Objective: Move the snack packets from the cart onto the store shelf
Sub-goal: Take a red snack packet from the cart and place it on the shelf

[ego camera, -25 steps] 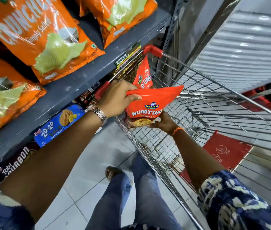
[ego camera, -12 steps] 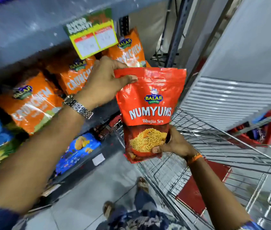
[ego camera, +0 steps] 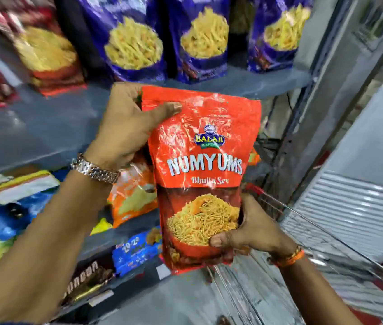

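Grey shelving [ego camera: 52, 127] now fills the view, purple packets [ego camera: 136, 38] along it. Since half a second ago, the red Numyums packet [ego camera: 200, 174] has risen upright; left hand [ego camera: 127, 127] grips its top corner, right hand [ego camera: 251, 231] clasps its base above the cart [ego camera: 326, 240].

Glossy, crinkled plastic film on the red snack packet [ego camera: 200, 160]; matt grey painted shelf [ego camera: 33, 127]; shiny metal watch band [ego camera: 94, 171]; bare wire cart [ego camera: 303, 221].
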`<state>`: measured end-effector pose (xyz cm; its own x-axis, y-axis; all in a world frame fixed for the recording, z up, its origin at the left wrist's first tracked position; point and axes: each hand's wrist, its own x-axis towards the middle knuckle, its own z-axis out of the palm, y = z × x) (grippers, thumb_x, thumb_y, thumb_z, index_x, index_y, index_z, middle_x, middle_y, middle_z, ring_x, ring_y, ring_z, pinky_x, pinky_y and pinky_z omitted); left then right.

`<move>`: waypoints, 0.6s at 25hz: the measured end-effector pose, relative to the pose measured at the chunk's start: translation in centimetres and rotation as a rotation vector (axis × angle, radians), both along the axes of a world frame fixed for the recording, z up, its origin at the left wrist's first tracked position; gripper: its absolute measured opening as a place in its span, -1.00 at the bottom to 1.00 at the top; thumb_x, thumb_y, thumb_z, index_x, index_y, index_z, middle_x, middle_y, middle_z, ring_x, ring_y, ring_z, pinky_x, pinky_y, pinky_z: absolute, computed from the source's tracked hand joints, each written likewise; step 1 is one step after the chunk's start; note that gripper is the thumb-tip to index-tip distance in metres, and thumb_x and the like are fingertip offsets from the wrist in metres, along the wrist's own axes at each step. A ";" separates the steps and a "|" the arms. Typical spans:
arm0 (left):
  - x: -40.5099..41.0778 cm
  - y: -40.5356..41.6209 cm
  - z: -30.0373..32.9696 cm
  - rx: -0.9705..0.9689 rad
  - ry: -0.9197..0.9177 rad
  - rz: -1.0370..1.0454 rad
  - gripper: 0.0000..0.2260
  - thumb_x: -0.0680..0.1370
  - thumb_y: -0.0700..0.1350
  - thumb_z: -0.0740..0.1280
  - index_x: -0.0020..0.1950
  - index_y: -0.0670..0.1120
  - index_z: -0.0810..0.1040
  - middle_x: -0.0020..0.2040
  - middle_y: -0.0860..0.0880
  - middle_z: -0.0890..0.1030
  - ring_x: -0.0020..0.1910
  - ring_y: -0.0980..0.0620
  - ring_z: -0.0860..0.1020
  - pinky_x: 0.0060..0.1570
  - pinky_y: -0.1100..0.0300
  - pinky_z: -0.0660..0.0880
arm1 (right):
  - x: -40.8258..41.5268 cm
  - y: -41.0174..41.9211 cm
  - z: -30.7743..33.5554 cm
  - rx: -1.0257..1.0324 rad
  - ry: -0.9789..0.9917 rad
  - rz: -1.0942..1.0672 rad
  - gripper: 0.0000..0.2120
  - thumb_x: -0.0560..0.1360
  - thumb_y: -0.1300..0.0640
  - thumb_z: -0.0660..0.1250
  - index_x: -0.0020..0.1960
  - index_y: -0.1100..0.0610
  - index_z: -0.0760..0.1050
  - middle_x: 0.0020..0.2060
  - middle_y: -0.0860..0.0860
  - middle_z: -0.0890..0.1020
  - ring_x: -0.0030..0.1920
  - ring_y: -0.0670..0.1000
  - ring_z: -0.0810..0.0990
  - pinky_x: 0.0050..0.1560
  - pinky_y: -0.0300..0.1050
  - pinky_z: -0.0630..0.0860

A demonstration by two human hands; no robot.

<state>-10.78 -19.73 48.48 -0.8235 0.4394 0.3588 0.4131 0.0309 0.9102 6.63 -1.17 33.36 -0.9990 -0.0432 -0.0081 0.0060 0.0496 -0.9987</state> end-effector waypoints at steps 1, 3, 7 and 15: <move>-0.2 -1.7 1.3 0.061 0.007 0.063 -0.84 0.49 -0.29 0.52 0.05 -0.18 0.69 -0.24 0.08 0.77 -0.31 0.23 0.68 -0.24 0.31 0.64 | -1.3 -1.4 1.2 0.000 0.043 0.014 -0.34 0.24 0.30 0.67 0.28 0.04 0.57 0.10 0.01 0.76 0.08 -0.03 0.75 0.04 -0.17 0.67; -0.7 -5.9 4.5 0.160 0.069 0.187 -0.73 0.49 -0.35 0.50 0.17 -0.21 0.65 -0.17 0.09 0.75 -0.28 0.24 0.68 -0.17 0.31 0.66 | -4.2 -4.7 3.9 0.011 0.153 0.089 -0.29 0.23 0.20 0.70 0.33 0.05 0.54 0.21 0.09 0.71 0.23 0.13 0.70 0.21 0.02 0.64; -1.7 -12.6 9.9 0.219 0.130 0.383 -0.91 0.56 -0.30 0.44 -0.08 -0.13 0.64 -0.35 0.11 0.71 -0.41 0.28 0.62 -0.31 0.34 0.61 | -10.0 -11.1 9.4 0.104 0.290 0.223 -0.47 0.24 0.00 0.68 0.17 -0.18 0.64 0.06 -0.16 0.77 0.06 -0.17 0.73 0.05 -0.27 0.65; -6.4 -25.6 16.9 0.457 -0.062 0.591 -0.79 0.65 -0.22 0.35 -0.20 -0.15 0.57 -0.47 0.04 0.70 -0.51 0.18 0.65 -0.40 0.24 0.66 | -24.2 -24.4 16.0 0.175 0.426 0.238 -0.49 0.17 -0.07 0.66 0.06 0.07 0.69 0.01 -0.04 0.79 0.06 -0.03 0.75 0.10 0.06 0.70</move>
<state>-17.14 -45.33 65.42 -0.9006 -0.2644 0.3451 0.3928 -0.1547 0.9065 -17.57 -25.52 49.35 -0.8778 -0.3041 0.3702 -0.4317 0.1670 -0.8864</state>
